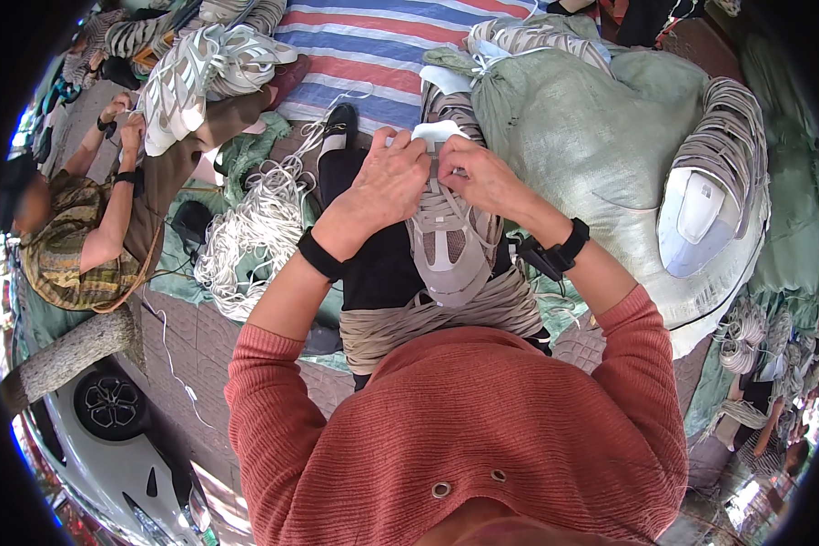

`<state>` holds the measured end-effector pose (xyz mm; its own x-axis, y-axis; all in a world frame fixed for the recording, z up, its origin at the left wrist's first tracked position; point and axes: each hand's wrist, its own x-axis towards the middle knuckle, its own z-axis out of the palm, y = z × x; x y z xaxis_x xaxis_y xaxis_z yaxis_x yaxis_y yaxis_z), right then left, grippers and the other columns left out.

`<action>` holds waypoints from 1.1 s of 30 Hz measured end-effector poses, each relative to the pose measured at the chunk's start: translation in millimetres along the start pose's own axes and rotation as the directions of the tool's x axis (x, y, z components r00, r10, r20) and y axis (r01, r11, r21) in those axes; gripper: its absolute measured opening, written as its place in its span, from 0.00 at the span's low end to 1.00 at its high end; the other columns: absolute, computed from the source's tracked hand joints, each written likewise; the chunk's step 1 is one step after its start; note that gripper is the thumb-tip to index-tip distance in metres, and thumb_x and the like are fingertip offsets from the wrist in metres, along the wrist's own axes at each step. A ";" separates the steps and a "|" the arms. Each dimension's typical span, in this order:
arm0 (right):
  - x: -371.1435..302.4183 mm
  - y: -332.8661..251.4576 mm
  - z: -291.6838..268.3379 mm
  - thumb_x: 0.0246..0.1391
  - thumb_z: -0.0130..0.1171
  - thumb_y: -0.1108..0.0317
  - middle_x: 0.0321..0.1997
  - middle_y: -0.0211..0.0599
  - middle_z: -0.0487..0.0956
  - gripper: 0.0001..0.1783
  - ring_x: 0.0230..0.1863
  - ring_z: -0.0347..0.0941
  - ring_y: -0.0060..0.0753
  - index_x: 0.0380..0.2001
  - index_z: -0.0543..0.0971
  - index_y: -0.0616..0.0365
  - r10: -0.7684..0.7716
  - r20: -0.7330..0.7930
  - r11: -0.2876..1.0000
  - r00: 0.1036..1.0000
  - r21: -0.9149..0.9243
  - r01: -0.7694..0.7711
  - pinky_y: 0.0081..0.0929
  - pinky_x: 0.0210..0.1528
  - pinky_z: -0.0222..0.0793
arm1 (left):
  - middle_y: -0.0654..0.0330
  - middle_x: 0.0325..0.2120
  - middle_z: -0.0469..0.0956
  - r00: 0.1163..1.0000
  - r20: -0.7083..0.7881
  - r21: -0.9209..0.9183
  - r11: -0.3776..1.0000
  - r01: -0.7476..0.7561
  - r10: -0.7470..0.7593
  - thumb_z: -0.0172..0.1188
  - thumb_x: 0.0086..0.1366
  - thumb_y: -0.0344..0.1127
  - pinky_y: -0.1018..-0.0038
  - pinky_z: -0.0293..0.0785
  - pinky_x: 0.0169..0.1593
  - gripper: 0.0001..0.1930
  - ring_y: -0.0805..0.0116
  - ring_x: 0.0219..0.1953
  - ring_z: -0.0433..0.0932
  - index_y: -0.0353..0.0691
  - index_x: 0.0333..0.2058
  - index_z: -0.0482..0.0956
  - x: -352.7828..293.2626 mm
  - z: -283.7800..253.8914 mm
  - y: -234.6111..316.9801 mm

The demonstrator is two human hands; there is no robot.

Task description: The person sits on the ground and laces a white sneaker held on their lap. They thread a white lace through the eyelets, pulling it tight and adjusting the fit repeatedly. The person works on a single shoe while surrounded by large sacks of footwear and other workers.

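Observation:
A grey-taupe sneaker upper (443, 271) lies over my lap with its toe toward me and its white-lined tongue (443, 130) at the far end. My left hand (393, 175) is closed on the left side of the upper beside the eyelets, its fingertips partly hidden. On the opposite side, my right hand (482, 177) pinches at the eyelet row, where a beige shoelace (442, 206) crosses the front; what exactly sits in that pinch is too small to make out. A thick bundle of beige laces (409, 329) lies across my lap, below the toe.
White laces (259, 232) heap on the left. A stuffed green sack (573, 136) stands right, with stacked shoe uppers (714, 182) beside it. Another person (82, 209) works at far left near more uppers (209, 77). A striped sheet (364, 55) lies ahead; a silver car (109, 455) is lower left.

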<state>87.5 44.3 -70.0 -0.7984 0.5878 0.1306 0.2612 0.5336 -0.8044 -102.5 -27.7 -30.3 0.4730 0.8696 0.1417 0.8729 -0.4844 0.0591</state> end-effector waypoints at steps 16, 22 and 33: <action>-96.3 -58.6 -41.7 0.41 0.69 0.66 0.33 0.22 0.71 0.08 0.39 0.68 0.28 0.29 0.84 0.43 -0.313 0.058 0.945 0.948 -0.076 0.317 0.31 0.48 0.55 | 0.48 0.42 0.73 0.596 -0.229 0.351 0.506 0.788 -0.770 0.53 0.57 0.29 0.53 0.61 0.57 0.15 0.48 0.49 0.71 0.37 0.45 0.70 -317.2 -49.9 -112.7; -124.0 -85.1 -92.4 0.44 0.68 0.68 0.25 0.20 0.70 0.08 0.30 0.68 0.23 0.31 0.85 0.46 -0.332 0.213 0.934 0.919 0.209 0.289 0.27 0.41 0.56 | 0.49 0.36 0.70 0.361 -0.329 0.247 0.289 0.925 -0.873 0.48 0.65 0.34 0.55 0.66 0.44 0.08 0.44 0.40 0.72 0.37 0.39 0.68 -445.9 -41.9 -80.8; -165.6 -123.5 -179.0 0.52 0.66 0.63 0.24 0.25 0.78 0.05 0.27 0.67 0.23 0.27 0.86 0.50 -0.537 -0.332 0.411 0.776 0.700 0.584 0.33 0.30 0.60 | 0.45 0.42 0.77 -0.254 0.244 -0.940 -0.164 -0.300 -0.936 0.35 0.67 0.30 0.67 0.80 0.46 0.14 0.51 0.41 0.82 0.25 0.43 0.66 -373.6 34.3 -102.4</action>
<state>284.5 -10.1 111.4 -0.5797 0.3715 0.7252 -0.7385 0.1367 -0.6603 -364.4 -299.7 -123.1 -0.9078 0.2554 -0.3328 -0.3977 -0.2714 0.8765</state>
